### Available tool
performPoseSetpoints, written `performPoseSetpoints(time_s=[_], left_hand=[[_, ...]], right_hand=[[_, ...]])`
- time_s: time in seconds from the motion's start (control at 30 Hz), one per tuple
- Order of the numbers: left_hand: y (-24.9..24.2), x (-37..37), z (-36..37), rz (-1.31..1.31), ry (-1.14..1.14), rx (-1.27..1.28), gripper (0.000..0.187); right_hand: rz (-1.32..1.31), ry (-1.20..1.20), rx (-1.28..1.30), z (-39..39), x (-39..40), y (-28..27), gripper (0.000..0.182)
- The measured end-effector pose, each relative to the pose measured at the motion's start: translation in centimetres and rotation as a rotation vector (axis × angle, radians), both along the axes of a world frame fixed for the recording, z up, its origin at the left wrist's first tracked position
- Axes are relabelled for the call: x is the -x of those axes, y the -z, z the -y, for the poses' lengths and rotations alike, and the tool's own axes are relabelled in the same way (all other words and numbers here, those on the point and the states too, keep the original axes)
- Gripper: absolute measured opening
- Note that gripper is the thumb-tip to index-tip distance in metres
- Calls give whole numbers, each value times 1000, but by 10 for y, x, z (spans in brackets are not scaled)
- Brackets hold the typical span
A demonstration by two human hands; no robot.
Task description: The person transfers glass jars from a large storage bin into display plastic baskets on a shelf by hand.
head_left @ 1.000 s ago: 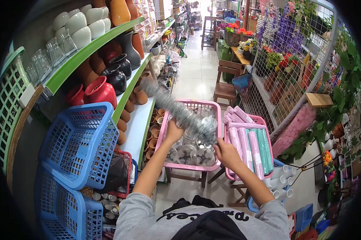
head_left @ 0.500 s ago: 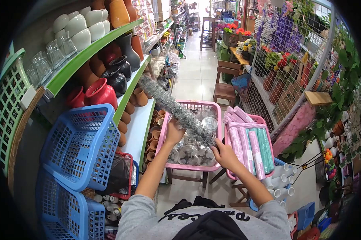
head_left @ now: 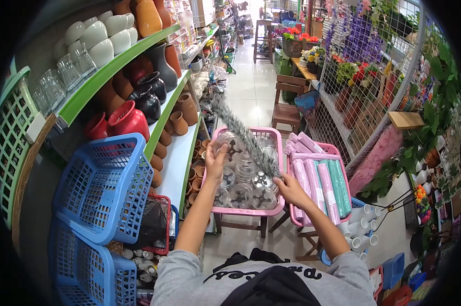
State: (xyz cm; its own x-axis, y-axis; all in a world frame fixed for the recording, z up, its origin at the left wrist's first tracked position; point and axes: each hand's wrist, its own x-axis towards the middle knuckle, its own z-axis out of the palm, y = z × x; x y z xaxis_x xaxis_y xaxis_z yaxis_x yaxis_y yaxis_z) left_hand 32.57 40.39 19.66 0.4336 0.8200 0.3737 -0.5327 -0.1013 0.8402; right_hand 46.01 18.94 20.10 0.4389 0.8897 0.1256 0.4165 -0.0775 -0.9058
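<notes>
In my right hand [head_left: 291,189], closed around one end, is a grey fluffy duster [head_left: 245,138] that slants up and left over the pink basket [head_left: 280,153]. My left hand [head_left: 216,162] grips the edge of a round clear plastic container [head_left: 234,147] with a dark pattern in its base, raised at the basket's left side. Similar clear containers [head_left: 240,196] fill the basket, some stacked, under and around the duster. The duster covers part of them.
Right of the basket, another pink basket [head_left: 345,189] holds pink and green rolled packs. Clay pots, vases and glasses line the green-edged shelf [head_left: 119,56] at left, above stacked blue baskets [head_left: 100,188]. A wooden chair [head_left: 287,109] and a wire rack [head_left: 365,102] stand ahead right.
The duster's far end has swung right and its blur has lessened. My left hand has risen slightly, and the container at its fingers now shows clearly.
</notes>
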Motion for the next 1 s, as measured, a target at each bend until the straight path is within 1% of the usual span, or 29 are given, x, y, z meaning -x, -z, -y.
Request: performPoseSetpoints(time_s=[0.03, 0.07, 0.1, 0.13, 0.17, 0.2, 0.23, 0.27, 0.3, 0.33, 0.37, 0.43, 0.47, 0.5, 0.53, 0.57, 0.6, 0.63, 0.67, 0.7, 0.73, 0.77, 0.8, 0.83, 0.9, 0.97, 1.0], left_hand=[[2, 0, -3, 36, 2, 109, 31], [12, -6, -13, -1, -65, 81, 30], [-1, -6, -6, 4, -67, 80, 30], [-24, -2, 8, 68, 75, 265, 33], [-36, -2, 16, 132, 216, 450, 36], [-35, -5, 14, 59, 183, 423, 42], [-34, -8, 14, 61, 177, 422, 42], [-32, -11, 15, 1, 112, 453, 43], [-30, -15, 17, -59, 48, 485, 45], [-33, -18, 23, -118, 19, 428, 47], [-22, -21, 19, -116, 20, 429, 47], [-12, -27, 17, -75, -112, 224, 50], [-5, -29, 19, -146, -189, 265, 52], [-6, -30, 21, -150, -186, 262, 52], [-7, -30, 22, -127, -157, 313, 51], [-8, -30, 22, -102, -129, 363, 50], [-17, -28, 23, -65, -59, 396, 47], [-19, -27, 21, -63, -61, 396, 47], [-21, -26, 20, -28, 22, 413, 44], [-20, -25, 20, 6, 106, 430, 42], [-18, -24, 21, 39, 129, 492, 37], [-17, -22, 21, 36, 125, 494, 37], [-13, -20, 19, 106, 200, 668, 36], [-11, -20, 16, 178, 279, 835, 36], [1, -22, 4, 201, 296, 869, 36], [23, -26, -13, 160, 347, 1011, 32], [-7, -26, 9, 190, 379, 976, 24]], right_hand=[[-40, -1, 8, 1, 2, 5, 28], [-32, 31, 109, 4, 10, 10, 29], [-40, 47, 35, 4, 17, 20, 29], [25, 83, 4, 5, 23, 18, 29], [88, 118, -27, 6, 28, 15, 30], [87, 112, -26, 7, 32, 12, 30], [126, 155, -83, 7, 34, 8, 28], [168, 197, -140, 6, 35, 6, 26], [172, 191, -139, 4, 35, 5, 26], [315, 144, -65, 3, 34, 3, 23], [457, 100, 8, 2, 33, 2, 21], [445, 132, 6, 0, 25, -6, 21], [434, 161, -1, -5, 20, -13, 20], [420, 188, -6, -8, 17, -19, 20], [282, 209, 26, -8, 18, -28, 22], [280, 208, 26, -7, 20, -24, 22], [322, 158, -6, -4, 22, -16, 21], [367, 106, -36, -1, 24, -9, 20], [498, 64, -6, 5, 26, -4, 20], [499, 61, -2, 6, 21, -4, 20], [516, 93, 11, 5, 13, -5, 21], [532, 126, 24, 2, 5, -5, 22], [394, 168, -18, -2, 0, -4, 22], [393, 167, -18, -1, -1, -4, 22], [277, 200, -148, -2, -4, -5, 20], [545, 83, -38, 7, 5, 4, 21], [628, 61, -39, 6, 2, 7, 21]])
